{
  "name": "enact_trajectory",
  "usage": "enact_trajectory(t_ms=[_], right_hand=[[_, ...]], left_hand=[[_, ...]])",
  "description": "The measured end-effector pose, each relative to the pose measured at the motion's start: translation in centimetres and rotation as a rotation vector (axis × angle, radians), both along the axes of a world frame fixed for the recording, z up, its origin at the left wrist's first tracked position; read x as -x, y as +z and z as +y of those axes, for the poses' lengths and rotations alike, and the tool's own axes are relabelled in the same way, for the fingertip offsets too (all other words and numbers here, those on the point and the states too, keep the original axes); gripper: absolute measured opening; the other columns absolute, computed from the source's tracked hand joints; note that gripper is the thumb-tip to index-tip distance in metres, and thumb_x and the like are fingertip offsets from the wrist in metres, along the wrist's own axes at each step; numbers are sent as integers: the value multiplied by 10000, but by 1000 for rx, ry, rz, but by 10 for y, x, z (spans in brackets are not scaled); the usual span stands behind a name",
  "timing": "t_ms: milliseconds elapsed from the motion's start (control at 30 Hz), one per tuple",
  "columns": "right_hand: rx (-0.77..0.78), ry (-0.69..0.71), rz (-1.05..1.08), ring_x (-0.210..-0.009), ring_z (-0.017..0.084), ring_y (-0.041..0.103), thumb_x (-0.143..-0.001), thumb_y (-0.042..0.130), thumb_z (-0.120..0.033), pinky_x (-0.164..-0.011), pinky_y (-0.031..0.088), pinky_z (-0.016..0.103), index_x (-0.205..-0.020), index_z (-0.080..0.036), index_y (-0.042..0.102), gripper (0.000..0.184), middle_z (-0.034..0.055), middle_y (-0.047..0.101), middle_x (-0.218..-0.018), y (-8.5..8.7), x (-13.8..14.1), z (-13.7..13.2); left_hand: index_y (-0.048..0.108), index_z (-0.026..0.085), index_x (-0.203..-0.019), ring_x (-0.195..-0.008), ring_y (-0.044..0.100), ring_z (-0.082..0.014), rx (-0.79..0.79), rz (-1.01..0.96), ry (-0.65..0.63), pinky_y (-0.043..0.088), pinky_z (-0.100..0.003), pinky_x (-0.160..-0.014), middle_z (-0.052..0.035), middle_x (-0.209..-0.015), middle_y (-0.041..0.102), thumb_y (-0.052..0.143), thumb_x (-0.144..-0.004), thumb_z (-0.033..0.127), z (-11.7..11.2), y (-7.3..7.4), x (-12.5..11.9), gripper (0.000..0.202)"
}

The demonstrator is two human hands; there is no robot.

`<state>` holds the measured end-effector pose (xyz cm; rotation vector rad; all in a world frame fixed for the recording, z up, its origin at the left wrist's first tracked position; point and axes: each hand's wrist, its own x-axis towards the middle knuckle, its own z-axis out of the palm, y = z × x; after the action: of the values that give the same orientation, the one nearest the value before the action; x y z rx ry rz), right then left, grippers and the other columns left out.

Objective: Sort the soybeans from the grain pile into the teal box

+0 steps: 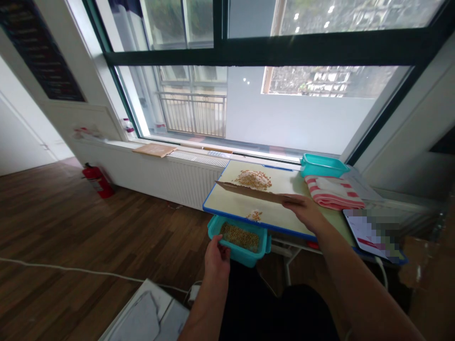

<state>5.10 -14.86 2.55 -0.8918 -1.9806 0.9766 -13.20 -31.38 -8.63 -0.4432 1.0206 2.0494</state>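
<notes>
The left hand (216,259) pinches the rim of the teal basin (249,260) beside the edge of the surface (227,199), probably for steadiness; the right hand (303,211) grips a cardboard strip (253,192), lying between large grain pile (253,179) and small pile (254,216)

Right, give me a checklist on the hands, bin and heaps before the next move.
1. Left hand on the teal bin: ok, gripping its rim.
2. Bin placed by the table edge: ok, just below it, in front of the small heap.
3. Right hand on the cardboard strip: ok, holding one end.
4. Strip's lower edge flush on the tabletop: cannot tell.
5. All grain off the table: not ok, the small heap and a larger heap beyond the strip lie there.
</notes>
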Motion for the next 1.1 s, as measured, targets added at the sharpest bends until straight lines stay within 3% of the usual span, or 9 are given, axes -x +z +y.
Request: enact_trajectory(t_ms=[167, 400, 567, 767, 1100], right_hand=[[-198, -55, -217, -940, 247, 635, -767, 559, -361, -869, 478, 388, -1110, -238, 650, 375, 27, 689, -1035, -11, -41, -37], [-250, -161, -205, -975, 253, 628, -818, 495, -382, -881, 482, 396, -1175, -219, 608, 409, 55, 672, -1079, -46, -39, -67], [-249, -167, -229, -854, 245, 659, -836, 471, -389, -808, 512, 373, -1174, -229, 608, 398, 51, 712, -928, -42, -34, -78], [-295, -142, -281, -894, 235, 657, -846, 454, -351, -782, 518, 328, -1233, -240, 561, 416, 46, 693, -1017, -35, -23, -100], [-339, -303, -256, -900, 245, 658, -860, 431, -373, -788, 523, 342, -1241, -234, 547, 421, 76, 694, -998, -56, -17, -134]], left_hand=[[504, 150, -608, -408, 453, -60, -25, -111, 10, 363, -156, -369, 26, -512, 483, 585, -694, 54, 0, 5, -5, 153], [501, 151, -596, -413, 438, -64, 5, -136, 4, 362, -162, -372, 24, -515, 459, 579, -687, 52, 3, 8, -6, 156], [468, 157, -565, -400, 403, -59, 33, -133, -1, 352, -164, -379, 39, -483, 407, 567, -685, 55, 4, 13, -7, 187], [476, 153, -571, -407, 422, -60, 23, -174, 1, 348, -163, -378, 34, -494, 431, 584, -677, 56, 3, 10, -6, 180], [452, 163, -560, -385, 403, -53, -17, -143, 0, 332, -156, -362, 49, -475, 411, 581, -669, 48, 2, 8, -6, 204]])
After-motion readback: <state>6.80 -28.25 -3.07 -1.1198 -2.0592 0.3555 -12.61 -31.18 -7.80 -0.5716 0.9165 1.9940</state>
